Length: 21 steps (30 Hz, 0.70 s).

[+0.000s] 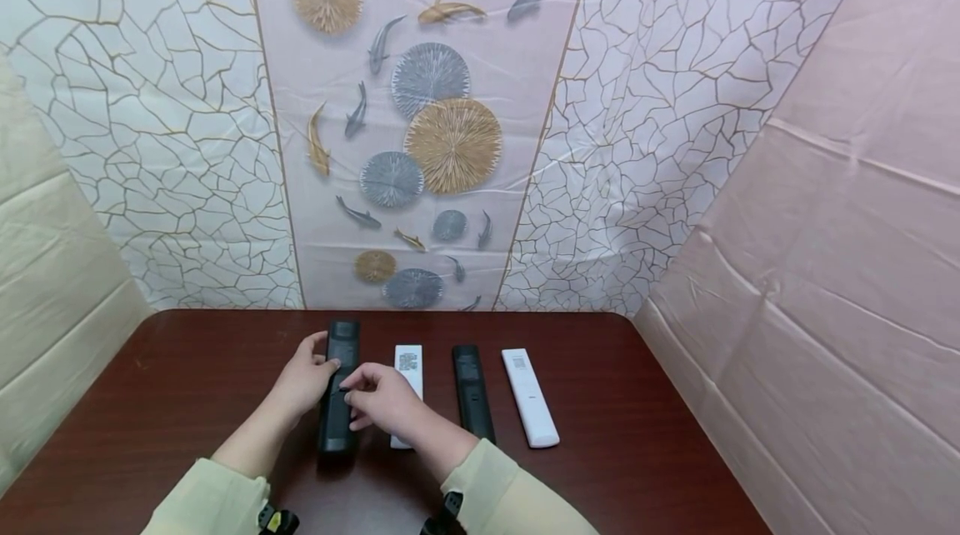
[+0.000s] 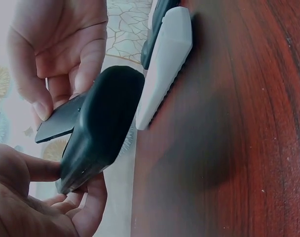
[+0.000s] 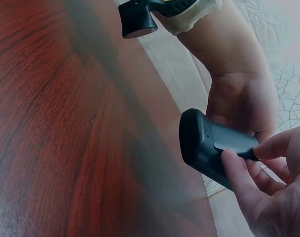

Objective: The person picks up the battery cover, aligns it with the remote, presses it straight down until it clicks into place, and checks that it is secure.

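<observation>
My left hand (image 1: 302,378) grips a black remote control (image 1: 339,418) along its left side, tilted and raised off the table. In the left wrist view the remote's flat battery cover (image 2: 60,118) stands up at an angle from its back. The right hand (image 1: 386,403) pinches that cover between thumb and fingers, one edge of it still against the remote. Whatever lies under the cover is hidden in all views. Partly behind my right hand lies a white remote (image 1: 408,360) with a printed label on its upper part.
Farther right on the dark red wooden table (image 1: 607,468) lie another black remote (image 1: 472,389) and a second white remote (image 1: 530,398). Patterned cloth (image 1: 420,235) hangs behind the table's far edge, and plain cloth (image 1: 787,268) flanks the right side.
</observation>
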{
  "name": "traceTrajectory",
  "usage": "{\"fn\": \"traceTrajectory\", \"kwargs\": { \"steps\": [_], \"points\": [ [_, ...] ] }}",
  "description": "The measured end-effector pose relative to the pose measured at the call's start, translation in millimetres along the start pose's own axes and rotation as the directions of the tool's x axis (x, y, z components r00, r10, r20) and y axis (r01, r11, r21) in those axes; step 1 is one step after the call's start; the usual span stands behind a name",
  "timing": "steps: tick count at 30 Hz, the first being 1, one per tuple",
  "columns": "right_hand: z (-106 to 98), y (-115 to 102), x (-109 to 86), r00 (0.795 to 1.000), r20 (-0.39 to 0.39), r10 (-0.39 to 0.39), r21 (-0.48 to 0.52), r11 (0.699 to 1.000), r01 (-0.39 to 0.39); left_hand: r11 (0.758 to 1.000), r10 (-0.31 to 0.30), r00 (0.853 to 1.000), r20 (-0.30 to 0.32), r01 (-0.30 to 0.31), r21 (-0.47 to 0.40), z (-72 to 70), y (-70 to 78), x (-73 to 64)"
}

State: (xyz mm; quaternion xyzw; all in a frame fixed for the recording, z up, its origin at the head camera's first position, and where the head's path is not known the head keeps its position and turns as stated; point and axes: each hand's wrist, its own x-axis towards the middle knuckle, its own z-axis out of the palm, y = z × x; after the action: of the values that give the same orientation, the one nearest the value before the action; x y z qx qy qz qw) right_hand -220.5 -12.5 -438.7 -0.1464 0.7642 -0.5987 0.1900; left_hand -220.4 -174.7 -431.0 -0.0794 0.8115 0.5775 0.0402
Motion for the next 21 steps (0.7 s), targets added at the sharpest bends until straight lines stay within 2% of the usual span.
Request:
{"fn": "traceTrajectory", "kwargs": {
  "steps": [6, 13, 21],
  "points": [
    [-2.6, 1.3, -0.7, 1.000, 0.003, -0.006, -0.042, 0.999, 0.006, 1.000, 0.003, 1.000, 0.001, -0.003, -0.009, 0.4, 1.1, -1.2],
    [-4.2, 2.2, -0.9, 0.999, -0.022, -0.050, -0.145, 0.988, 0.046, 1.000, 0.007, 1.000, 0.000, -0.007, 0.001, 1.6, 4.4, -4.1],
    [-4.4, 5.0, 0.5, 0.997, -0.041, -0.063, -0.140, 0.989, 0.057, 1.000, 0.006, 1.000, 0.004, -0.006, -0.014, 2.9, 5.0, -4.1]
  ]
}}
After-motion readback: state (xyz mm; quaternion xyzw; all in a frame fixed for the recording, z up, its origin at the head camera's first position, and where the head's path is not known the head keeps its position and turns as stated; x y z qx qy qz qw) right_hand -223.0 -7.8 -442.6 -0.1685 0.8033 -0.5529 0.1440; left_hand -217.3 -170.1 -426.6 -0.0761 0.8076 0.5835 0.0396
